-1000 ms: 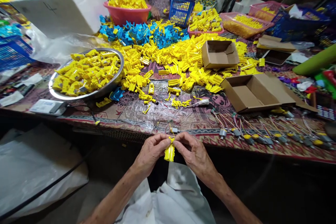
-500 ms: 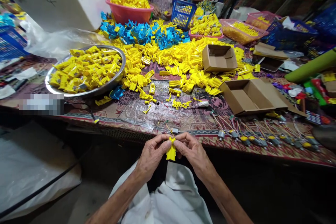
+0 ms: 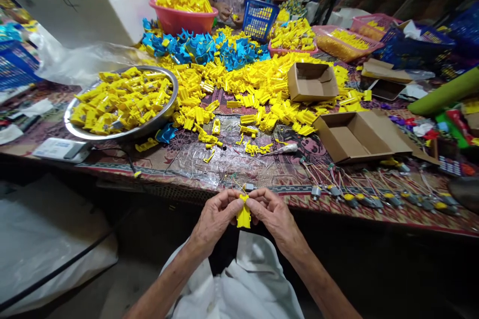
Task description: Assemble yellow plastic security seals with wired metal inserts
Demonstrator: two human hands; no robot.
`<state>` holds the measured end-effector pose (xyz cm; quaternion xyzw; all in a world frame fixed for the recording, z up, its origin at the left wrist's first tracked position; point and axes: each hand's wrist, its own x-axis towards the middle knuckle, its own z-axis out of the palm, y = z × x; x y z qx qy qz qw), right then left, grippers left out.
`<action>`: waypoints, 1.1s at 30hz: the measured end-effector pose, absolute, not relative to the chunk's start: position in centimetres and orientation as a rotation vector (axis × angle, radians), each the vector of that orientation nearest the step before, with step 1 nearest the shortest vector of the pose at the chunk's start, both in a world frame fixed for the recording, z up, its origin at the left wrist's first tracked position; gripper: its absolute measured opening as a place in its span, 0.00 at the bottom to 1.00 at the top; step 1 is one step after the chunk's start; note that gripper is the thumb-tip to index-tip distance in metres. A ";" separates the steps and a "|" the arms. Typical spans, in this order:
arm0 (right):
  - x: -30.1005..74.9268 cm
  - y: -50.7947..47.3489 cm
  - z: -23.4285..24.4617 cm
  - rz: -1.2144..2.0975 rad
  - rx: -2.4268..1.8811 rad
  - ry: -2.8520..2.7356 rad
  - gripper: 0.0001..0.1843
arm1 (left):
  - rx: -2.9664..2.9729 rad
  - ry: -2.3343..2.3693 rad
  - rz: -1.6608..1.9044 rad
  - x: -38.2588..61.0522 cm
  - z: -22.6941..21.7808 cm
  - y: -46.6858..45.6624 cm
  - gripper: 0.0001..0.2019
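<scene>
Between my two hands, just off the table's near edge, is a yellow plastic casing (image 3: 243,217). My left hand (image 3: 216,217) pinches its upper left side with thumb and fingers. On the upper right side, my right hand (image 3: 272,213) presses its thumb, fingers curled behind. Thin wires run from the casing's top toward a small grey motor (image 3: 248,187) on the table edge. My fingers partly hide the casing's top. Beyond my hands lie small yellow clips (image 3: 258,148) and a thin tool with a pale handle (image 3: 288,148).
A metal bowl (image 3: 172,102) of yellow casings stands left. Piles of yellow casings (image 3: 258,77) and blue parts (image 3: 209,47) spread behind. Open cardboard boxes (image 3: 352,134) and a row of wired motors (image 3: 374,202) lie right. Another person's hand (image 3: 223,11) shows at the far side.
My hands keep their grip on the casing, which has turned slightly more upright. The other person's hands at the far side have lifted and show more.
</scene>
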<state>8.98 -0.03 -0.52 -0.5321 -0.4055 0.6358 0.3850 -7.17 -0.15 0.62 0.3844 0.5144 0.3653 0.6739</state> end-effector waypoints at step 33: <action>9.3 0.3 -0.9 1.560 -1.354 -1.124 0.19 | 0.778 1.040 0.847 -6.6 0.2 -0.2 0.14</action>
